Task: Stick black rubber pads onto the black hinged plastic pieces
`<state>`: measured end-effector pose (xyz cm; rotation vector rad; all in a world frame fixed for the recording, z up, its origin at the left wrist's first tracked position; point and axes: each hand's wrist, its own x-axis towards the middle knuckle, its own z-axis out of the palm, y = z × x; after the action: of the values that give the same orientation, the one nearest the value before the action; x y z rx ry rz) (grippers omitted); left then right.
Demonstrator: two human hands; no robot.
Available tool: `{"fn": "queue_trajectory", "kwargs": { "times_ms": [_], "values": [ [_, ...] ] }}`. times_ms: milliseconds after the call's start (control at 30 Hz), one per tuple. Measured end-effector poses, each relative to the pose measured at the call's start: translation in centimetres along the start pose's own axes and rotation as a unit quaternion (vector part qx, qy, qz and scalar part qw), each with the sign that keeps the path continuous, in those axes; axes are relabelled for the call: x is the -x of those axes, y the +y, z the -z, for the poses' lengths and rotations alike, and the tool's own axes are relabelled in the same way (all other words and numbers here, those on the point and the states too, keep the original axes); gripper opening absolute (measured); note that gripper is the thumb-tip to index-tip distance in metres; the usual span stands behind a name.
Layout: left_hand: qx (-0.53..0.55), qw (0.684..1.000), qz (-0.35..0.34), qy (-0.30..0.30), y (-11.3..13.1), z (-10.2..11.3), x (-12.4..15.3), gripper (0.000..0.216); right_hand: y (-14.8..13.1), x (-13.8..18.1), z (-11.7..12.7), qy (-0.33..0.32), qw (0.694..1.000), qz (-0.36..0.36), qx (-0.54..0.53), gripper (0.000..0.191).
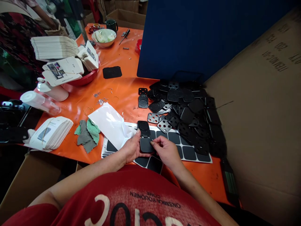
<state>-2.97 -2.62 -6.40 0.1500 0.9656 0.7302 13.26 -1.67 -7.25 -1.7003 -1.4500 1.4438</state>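
My left hand (132, 148) is closed round a black hinged plate (144, 128), apparently a folding phone stand part. Its upper leaf has a ridged pattern. A smooth black square pad (145, 145) covers the lower leaf. With thumb and fingertips, my right hand (166, 151) pinches the right edge of that pad. Beneath both hands lie white sheets of black square stickers (174, 138). Left of my left hand rests a sheet of white paper (107, 121), creased at its right end. A pile of similar black hinged plates (183, 106) lies beyond my right hand.
On the orange table (122, 91) lie green and grey rags (88, 135), small metal pins (102, 101) and stacked printed boxes (53, 133). Bottles (41, 103) stand at left, a bowl (104, 37) behind. A blue panel (188, 37) and cardboard box (263, 110) bound the right. A person (18, 34) is at upper left.
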Motion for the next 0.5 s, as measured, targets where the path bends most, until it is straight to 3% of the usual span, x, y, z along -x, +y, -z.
{"fn": "queue_trajectory", "kwargs": {
  "times_ms": [100, 200, 300, 367, 500],
  "values": [
    [-0.030, 0.999, -0.035, 0.008, -0.7, 0.1, -0.1, 0.039, -0.3, 0.3, 0.0, 0.015, 0.990, 0.076, 0.116, 0.020],
    [-0.047, 0.997, -0.069, 0.008, -1.2, 0.1, 0.0, 0.042, -0.8, 0.7, 0.1, 0.040, 0.949, 0.167, 0.263, 0.020],
    [-0.039, 0.995, -0.086, 0.012, -1.4, 0.1, 0.2, 0.047, -1.2, 1.0, 0.0, 0.063, 0.916, 0.209, 0.337, 0.025],
    [-0.033, 0.995, -0.092, 0.024, -1.3, 0.0, 0.4, 0.049, -1.3, 1.1, 0.0, 0.054, 0.920, 0.218, 0.321, 0.027],
    [-0.050, 0.995, -0.087, 0.027, -0.8, -0.6, 1.4, 0.049, -1.1, 0.7, 0.9, -0.021, 0.964, 0.198, 0.179, 0.036]
  ]
}}
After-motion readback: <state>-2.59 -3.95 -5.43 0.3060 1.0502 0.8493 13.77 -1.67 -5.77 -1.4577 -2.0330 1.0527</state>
